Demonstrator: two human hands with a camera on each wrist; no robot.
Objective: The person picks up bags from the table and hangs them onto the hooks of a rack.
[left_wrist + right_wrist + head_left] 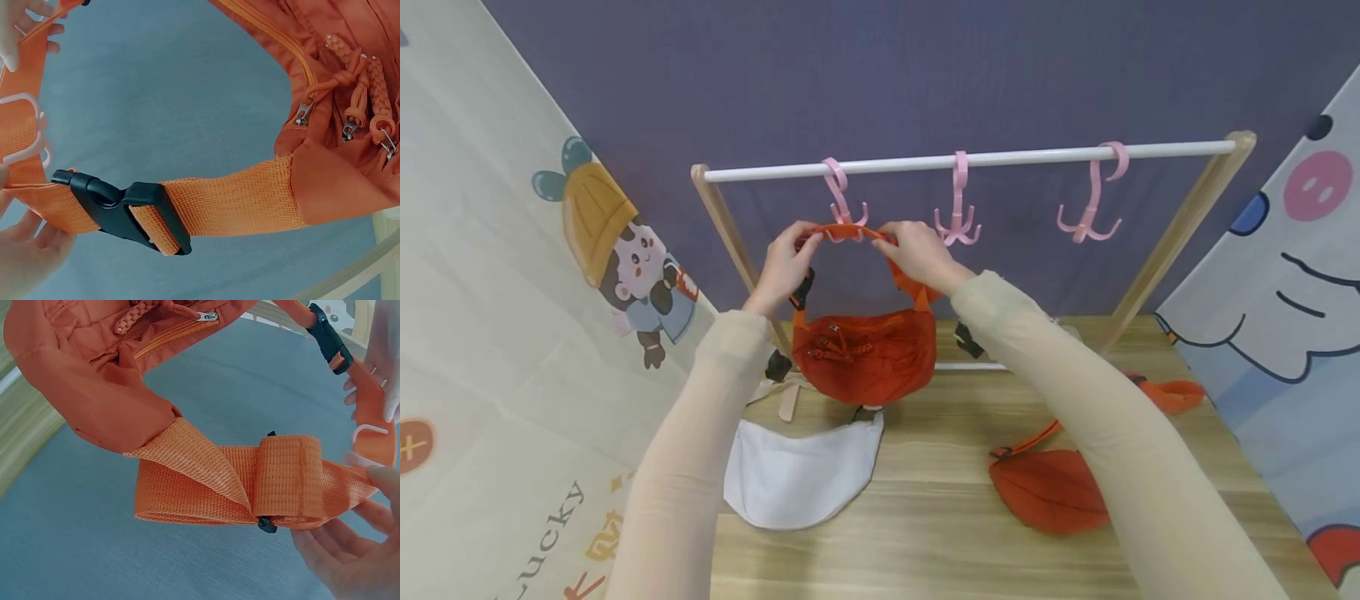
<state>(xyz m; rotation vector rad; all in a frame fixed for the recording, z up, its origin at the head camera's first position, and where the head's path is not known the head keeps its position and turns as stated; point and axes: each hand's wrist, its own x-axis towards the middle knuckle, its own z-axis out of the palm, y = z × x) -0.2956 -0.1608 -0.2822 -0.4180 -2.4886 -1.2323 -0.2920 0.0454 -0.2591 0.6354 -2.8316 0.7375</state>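
Observation:
An orange-red waist bag hangs below both hands by its orange strap. The left hand pinches the strap on one side, just above the black buckle. On the other side the right hand grips the strap with thumb and fingers, near the strap's slider. Between the hands, the strap lies at the prongs of the leftmost pink hook; in the left wrist view prongs show in front of the webbing. Whether the hook bears the bag's weight I cannot tell.
A white rail on wooden posts carries two more pink hooks, one in the middle and one at right. On the wooden surface lie a white bag and another orange-red bag, partly behind the right sleeve.

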